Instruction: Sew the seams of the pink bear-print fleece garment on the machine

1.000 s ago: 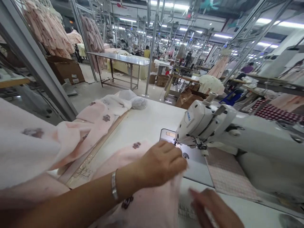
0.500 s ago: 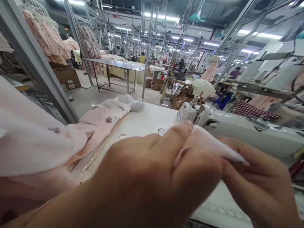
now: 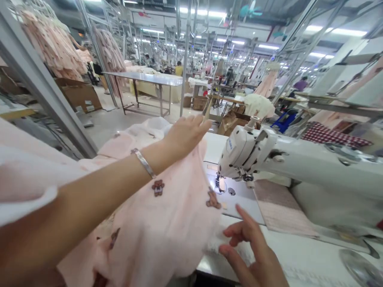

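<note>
My left hand (image 3: 184, 133) reaches forward over the white sewing table (image 3: 287, 247), gripping the top edge of a pink fabric piece with small bear motifs (image 3: 167, 215) and lifting it; a silver bracelet (image 3: 144, 163) sits on that wrist. The fabric drapes down toward the table's front edge. My right hand (image 3: 251, 253) hovers low at the front, fingers spread, touching the fabric's lower white lace edge. The white sewing machine (image 3: 254, 153) stands just right of the fabric, its needle area (image 3: 220, 184) uncovered.
More pink fabric (image 3: 125, 141) is piled at the table's far left and over my left side. A grey metal post (image 3: 44, 85) stands left. Beyond are a long steel table (image 3: 143, 77), cardboard boxes, hanging garments and other workers far off.
My hands were raised close to the camera pinching fabric half a second ago. Now the left hand has swung forward and up with the fabric, and the right has dropped low with fingers spread.
</note>
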Demonstrator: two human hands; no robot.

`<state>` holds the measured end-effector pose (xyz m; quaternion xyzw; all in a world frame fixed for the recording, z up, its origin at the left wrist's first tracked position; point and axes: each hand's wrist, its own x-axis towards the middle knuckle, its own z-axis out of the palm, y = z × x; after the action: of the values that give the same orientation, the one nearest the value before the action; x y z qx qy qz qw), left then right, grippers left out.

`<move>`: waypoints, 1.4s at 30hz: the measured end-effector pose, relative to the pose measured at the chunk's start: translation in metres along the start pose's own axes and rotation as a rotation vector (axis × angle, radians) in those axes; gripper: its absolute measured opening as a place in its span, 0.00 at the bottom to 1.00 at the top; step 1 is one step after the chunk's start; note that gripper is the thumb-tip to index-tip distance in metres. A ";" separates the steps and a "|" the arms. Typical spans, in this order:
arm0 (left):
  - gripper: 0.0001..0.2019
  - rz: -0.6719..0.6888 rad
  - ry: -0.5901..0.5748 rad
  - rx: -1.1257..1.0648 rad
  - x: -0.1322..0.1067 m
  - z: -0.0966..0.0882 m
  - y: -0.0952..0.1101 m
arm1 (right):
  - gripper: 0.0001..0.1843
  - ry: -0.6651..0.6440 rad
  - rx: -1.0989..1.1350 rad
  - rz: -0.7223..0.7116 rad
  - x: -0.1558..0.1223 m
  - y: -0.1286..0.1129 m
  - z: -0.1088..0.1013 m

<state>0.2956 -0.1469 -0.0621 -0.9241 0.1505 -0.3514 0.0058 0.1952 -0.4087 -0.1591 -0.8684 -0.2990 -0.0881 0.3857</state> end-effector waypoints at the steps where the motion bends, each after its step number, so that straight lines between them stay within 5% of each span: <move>1: 0.14 -0.007 -0.081 -0.023 0.000 0.018 0.005 | 0.23 -0.033 -0.128 -0.085 0.003 0.012 -0.003; 4: 0.08 0.078 -0.351 -0.250 -0.015 0.049 0.024 | 0.07 -0.150 -0.357 -0.280 0.004 0.039 -0.009; 8: 0.07 0.298 -0.505 -0.497 -0.043 0.062 0.045 | 0.07 -0.248 -0.448 -0.332 0.001 0.048 -0.005; 15: 0.04 0.354 -0.568 -0.672 -0.040 0.036 0.030 | 0.05 -0.072 -0.238 -0.260 0.033 0.025 0.019; 20: 0.05 0.353 -0.593 -0.609 -0.033 0.023 0.028 | 0.07 -0.097 -0.150 -0.149 0.041 0.013 0.030; 23: 0.06 0.382 -0.603 -0.509 -0.035 0.040 0.042 | 0.05 -0.081 -0.245 -0.154 0.025 0.019 0.024; 27: 0.03 0.407 -0.522 -0.464 -0.044 0.070 0.064 | 0.19 -0.026 -0.441 -0.306 -0.002 0.027 0.019; 29: 0.02 0.398 -0.482 -0.475 -0.050 0.081 0.071 | 0.23 -0.099 -0.482 -0.355 -0.008 0.026 0.024; 33: 0.03 0.383 -0.397 -0.503 -0.063 0.091 0.075 | 0.18 -0.120 -0.400 -0.359 -0.003 0.018 0.036; 39: 0.07 0.375 -0.308 -0.638 -0.076 0.085 0.069 | 0.12 -0.009 -0.285 -0.547 0.009 0.011 0.023; 42: 0.06 0.384 -0.347 -0.637 -0.073 0.076 0.067 | 0.12 -0.034 -0.327 -0.505 0.002 0.015 0.019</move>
<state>0.2749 -0.1978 -0.1744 -0.8803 0.4184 -0.1188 -0.1896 0.2042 -0.4020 -0.1807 -0.8184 -0.4939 -0.2135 0.2017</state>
